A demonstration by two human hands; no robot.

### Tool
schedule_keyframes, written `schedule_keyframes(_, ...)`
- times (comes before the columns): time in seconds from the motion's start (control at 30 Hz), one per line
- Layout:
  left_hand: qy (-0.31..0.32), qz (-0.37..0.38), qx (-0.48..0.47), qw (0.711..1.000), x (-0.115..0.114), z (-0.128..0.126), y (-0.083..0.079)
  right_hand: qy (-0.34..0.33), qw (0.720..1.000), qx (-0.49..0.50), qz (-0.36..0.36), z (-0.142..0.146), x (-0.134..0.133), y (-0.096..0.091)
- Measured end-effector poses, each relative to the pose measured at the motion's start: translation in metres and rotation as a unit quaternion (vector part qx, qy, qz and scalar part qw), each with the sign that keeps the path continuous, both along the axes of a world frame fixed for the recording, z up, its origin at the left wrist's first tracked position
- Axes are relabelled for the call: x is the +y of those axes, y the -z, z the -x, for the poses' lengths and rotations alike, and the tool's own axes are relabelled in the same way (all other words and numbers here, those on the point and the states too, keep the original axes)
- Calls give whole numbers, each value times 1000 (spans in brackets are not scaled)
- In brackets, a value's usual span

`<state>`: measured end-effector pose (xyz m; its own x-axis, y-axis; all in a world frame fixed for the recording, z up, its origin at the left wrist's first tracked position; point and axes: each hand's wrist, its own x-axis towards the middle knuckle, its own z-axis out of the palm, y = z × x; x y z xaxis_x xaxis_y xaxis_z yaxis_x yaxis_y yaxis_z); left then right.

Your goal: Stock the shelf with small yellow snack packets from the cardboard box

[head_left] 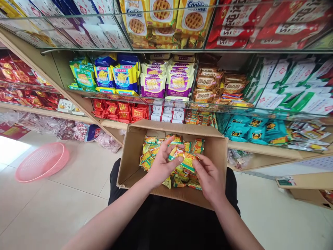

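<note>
Both my hands hold a small yellow-and-green snack packet [186,160] over an open cardboard box [213,149]. My left hand [164,160] has its thumb on the packet's left part, with the fingers behind and partly hidden. At the other end, my right hand [208,175] pinches the packet's right edge between thumb and fingers. Below and around them, many loose packets of the same colours [148,156] lie inside the box. The box rests on my lap, its far flap against the shelf front.
Ahead, glass shelves [166,51] carry purple soda biscuit packs [178,81], yellow cookie packs [194,21] and red packets [118,110]. Teal packets [256,127] sit on the low shelf at right. A pink plastic basket [43,161] stands on the tiled floor at left.
</note>
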<state>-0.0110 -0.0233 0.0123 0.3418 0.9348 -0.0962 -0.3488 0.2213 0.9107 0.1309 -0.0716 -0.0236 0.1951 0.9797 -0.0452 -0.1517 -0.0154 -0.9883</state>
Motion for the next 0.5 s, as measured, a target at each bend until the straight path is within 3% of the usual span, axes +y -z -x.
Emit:
schedule_keyframes(0.17,18,96,-27,995,1,-3,-1,24,996,76,42,-3,3,2)
schedule_keyframes(0.3,-7,129,-28,991,2,-5,-1,43,991,112,62,-3,1,5)
schedule_keyframes(0.4,-26,128,0,991,3,-10,1,-4,990,117,73,-5,-2,6)
schedule_keyframes(0.5,-17,67,42,997,4,-17,2,-51,992,89,75,-12,-5,1)
